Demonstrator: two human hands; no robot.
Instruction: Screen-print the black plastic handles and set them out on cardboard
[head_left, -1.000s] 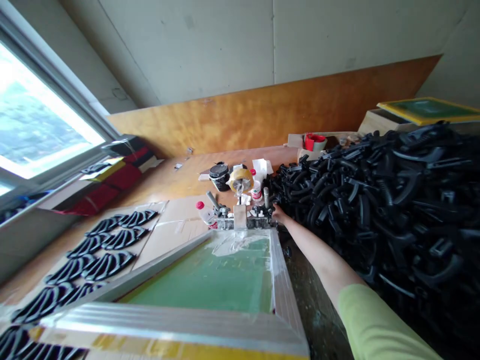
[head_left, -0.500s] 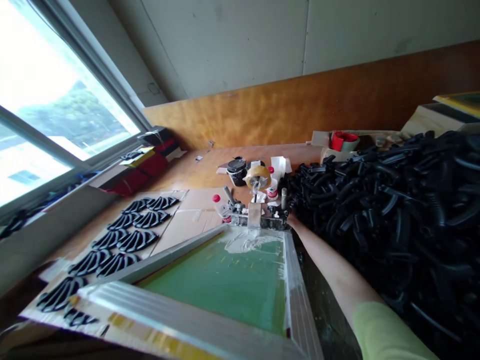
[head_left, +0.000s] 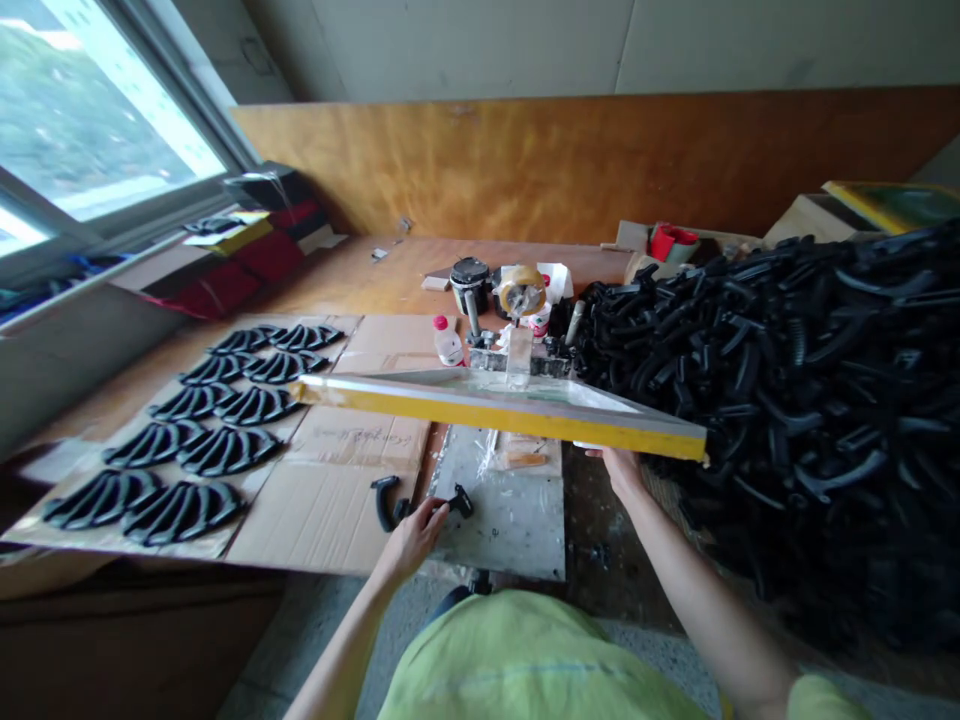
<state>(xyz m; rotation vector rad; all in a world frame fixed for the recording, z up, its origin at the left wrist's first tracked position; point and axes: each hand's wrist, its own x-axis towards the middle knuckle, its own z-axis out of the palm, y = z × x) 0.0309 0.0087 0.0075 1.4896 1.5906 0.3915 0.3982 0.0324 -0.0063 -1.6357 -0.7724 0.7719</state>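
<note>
My left hand [head_left: 418, 533] is closed on a black curved plastic handle [head_left: 461, 500], above the near left part of a grey metal plate [head_left: 499, 530]. Another black curved handle [head_left: 385, 500] lies just left of the plate, by my left hand. Over the plate, a screen-printing frame [head_left: 502, 420] with a yellow front edge is tilted up, nearly edge-on to me. My right hand [head_left: 621, 470] is beneath its right front edge with fingers bent. Something pale [head_left: 587, 444] shows at those fingertips; the frame hides most of it. Behind, a clamp [head_left: 520, 360] bears the frame.
Black fan-shaped groups of handles [head_left: 202, 520] lie on cardboard [head_left: 322, 520] at left. A large heap of black plastic parts [head_left: 787, 400] fills the right. A red-capped bottle [head_left: 448, 345], a dark tub [head_left: 470, 283] and a tape roll [head_left: 522, 291] stand behind.
The view has tipped downward. The frame, whose green mesh faced me, now appears nearly edge-on. My left hand has come into view with a black handle; my right hand shows under the front edge.
</note>
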